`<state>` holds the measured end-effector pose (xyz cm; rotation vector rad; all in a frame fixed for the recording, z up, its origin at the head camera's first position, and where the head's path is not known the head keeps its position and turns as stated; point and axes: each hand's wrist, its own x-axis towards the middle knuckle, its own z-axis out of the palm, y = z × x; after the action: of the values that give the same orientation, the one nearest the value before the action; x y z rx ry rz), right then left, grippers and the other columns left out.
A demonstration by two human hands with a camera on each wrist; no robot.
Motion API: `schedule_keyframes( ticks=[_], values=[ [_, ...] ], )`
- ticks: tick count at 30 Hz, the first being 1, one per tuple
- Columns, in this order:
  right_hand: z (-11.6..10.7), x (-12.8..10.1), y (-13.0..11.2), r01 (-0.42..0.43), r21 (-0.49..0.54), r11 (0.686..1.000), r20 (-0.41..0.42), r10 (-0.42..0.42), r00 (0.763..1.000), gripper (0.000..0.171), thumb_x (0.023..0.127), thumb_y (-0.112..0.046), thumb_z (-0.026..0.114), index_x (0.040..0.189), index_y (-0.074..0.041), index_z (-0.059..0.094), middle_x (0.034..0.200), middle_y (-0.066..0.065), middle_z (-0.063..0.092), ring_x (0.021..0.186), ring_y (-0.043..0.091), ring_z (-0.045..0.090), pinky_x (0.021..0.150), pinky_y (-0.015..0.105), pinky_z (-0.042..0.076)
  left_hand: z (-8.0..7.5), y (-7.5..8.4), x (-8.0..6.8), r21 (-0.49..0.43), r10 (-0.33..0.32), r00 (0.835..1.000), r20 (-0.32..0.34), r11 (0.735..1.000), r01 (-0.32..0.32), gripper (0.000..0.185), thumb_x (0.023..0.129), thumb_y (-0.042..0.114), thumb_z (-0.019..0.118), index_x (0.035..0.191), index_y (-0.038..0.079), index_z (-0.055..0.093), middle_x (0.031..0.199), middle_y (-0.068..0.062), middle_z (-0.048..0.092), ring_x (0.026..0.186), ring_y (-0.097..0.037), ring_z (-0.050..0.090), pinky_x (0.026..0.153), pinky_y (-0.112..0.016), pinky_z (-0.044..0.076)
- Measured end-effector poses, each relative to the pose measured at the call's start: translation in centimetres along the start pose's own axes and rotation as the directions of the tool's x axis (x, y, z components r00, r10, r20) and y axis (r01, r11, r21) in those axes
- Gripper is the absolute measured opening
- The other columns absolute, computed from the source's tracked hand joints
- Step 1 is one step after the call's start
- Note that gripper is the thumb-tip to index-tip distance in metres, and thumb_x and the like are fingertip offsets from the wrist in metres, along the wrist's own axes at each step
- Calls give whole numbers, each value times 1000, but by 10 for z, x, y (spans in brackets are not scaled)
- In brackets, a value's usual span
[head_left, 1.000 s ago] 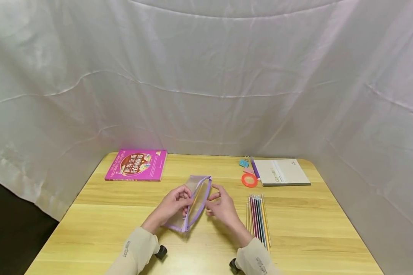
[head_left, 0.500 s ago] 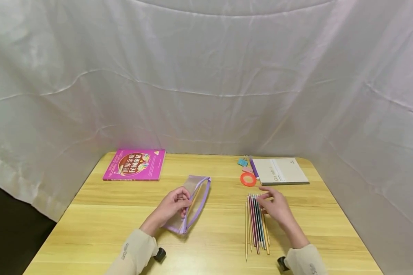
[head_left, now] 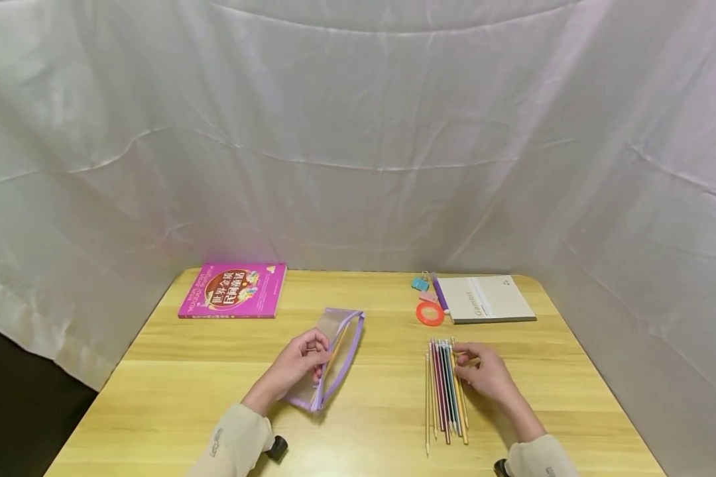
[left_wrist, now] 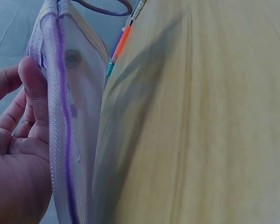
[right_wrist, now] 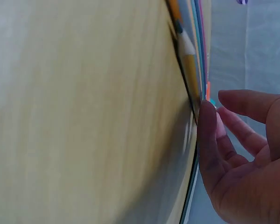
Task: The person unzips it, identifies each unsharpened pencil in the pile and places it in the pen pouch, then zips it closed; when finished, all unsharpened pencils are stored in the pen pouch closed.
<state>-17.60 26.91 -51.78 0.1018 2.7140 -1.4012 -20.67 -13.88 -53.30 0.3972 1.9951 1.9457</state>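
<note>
A see-through pencil case [head_left: 337, 320] with purple trim lies on the table, its long side gaping and a yellow pencil [head_left: 337, 351] showing inside. My left hand [head_left: 297, 364] pinches its edge near the zip; in the left wrist view the thumb [left_wrist: 33, 77] lies against the mesh. Right of the case, several pencils [head_left: 443, 391] in different colours lie side by side. My right hand [head_left: 486, 374] is at their upper right side, fingers loosely bent. The right wrist view shows a fingertip beside the pencils [right_wrist: 191, 70], with a gap between thumb and forefinger; contact is hard to tell.
On the wooden table [head_left: 227, 377], a pink book [head_left: 262, 291] lies at the back left. A notebook [head_left: 495, 298], purple pen [head_left: 439, 295], red tape ring [head_left: 421, 317], blue clips [head_left: 420, 284] and a pink piece [head_left: 427, 297] lie at the back right. Grey curtains surround the table.
My right hand has left the pencil case and moved right to the pencils, settling lower at their right side. My left hand keeps its hold on the case.
</note>
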Motion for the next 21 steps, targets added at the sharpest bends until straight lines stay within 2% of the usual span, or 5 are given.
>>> schedule_keyframes(
  ticks=[9, 17, 21],
  values=[
    [-4, -3, 2, 15, -123, 992, 9, -14, 1000, 35, 91, 0, 72, 126, -1, 67, 104, 11, 68, 83, 19, 61, 61, 26, 54, -1, -1, -1, -6, 1, 1000, -2, 1000, -1, 15, 99, 5, 64, 108, -1, 55, 81, -1, 57, 61, -11, 56, 54, -21, 53],
    [-7, 2, 6, 41, -180, 983, 19, -38, 999, 42, 84, 1, 73, 126, -2, 68, 104, 9, 67, 91, 21, 59, 71, 30, 49, 0, -2, 0, -7, -6, 1000, -5, 1000, 6, 16, 99, 5, 65, 108, -3, 54, 81, -1, 57, 61, -11, 57, 55, -21, 53],
    [-9, 2, 7, 24, -192, 981, 3, -24, 1000, 45, 82, 4, 73, 126, -2, 67, 104, 11, 66, 89, 21, 59, 69, 28, 49, 1, -2, -1, -3, -10, 1000, -5, 1000, 10, 18, 98, 7, 66, 108, -3, 54, 80, 0, 57, 61, -12, 57, 55, -21, 54]
  ],
)
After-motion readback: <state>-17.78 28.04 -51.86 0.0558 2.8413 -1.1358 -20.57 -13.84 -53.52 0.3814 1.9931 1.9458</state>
